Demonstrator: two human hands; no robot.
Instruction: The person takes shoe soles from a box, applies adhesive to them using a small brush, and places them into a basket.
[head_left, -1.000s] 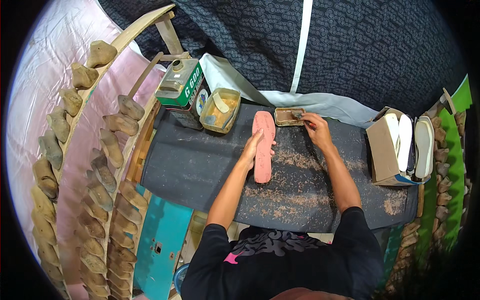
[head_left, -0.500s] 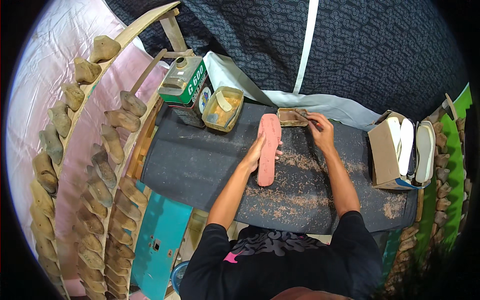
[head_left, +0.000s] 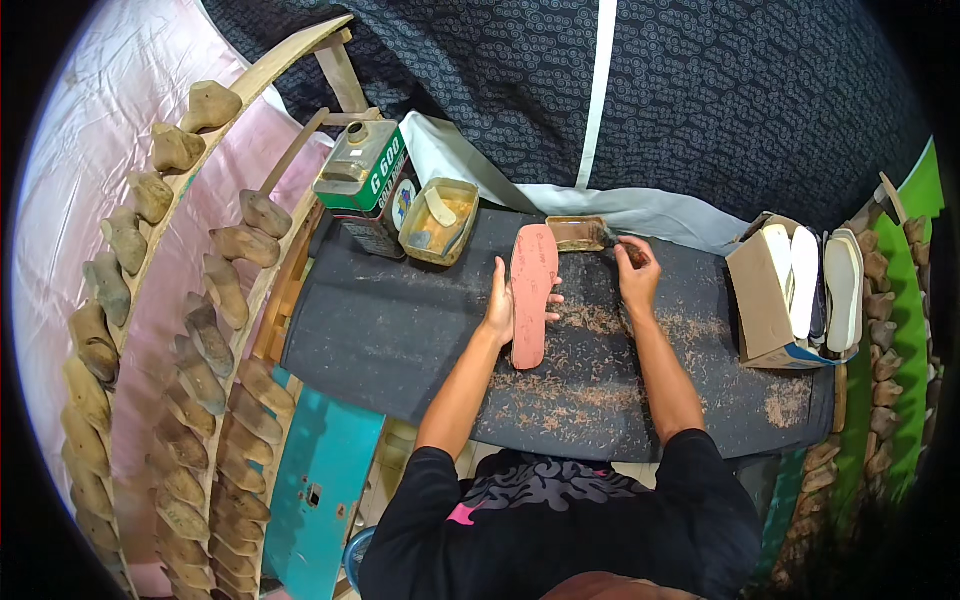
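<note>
A pink shoe sole (head_left: 533, 298) with faint pen marks stands lengthwise over the table in my left hand (head_left: 498, 315). My thumb lies along its left edge, and fingertips show past the right edge. Just beyond, a shallow tan tray (head_left: 572, 233) holds a brownish layer that looks like glue. My right hand (head_left: 638, 283) is closed round the wooden handle of a small brush (head_left: 608, 239). Its dark bristles are at the tray's right end; whether they touch the contents I cannot tell.
Pinkish shavings (head_left: 590, 405) litter the dark table cover (head_left: 390, 320). A green-and-black metal can (head_left: 365, 180) and a tub (head_left: 440, 220) with scrapers stand back left. At right is a cardboard box (head_left: 765, 310) of pale soles. Racks of wooden shoe lasts (head_left: 207, 325) line both sides.
My right hand and the brush have shifted slightly, with the bristles now showing at the tray's right end. My left thumb has lifted from the sole's face to its edge.
</note>
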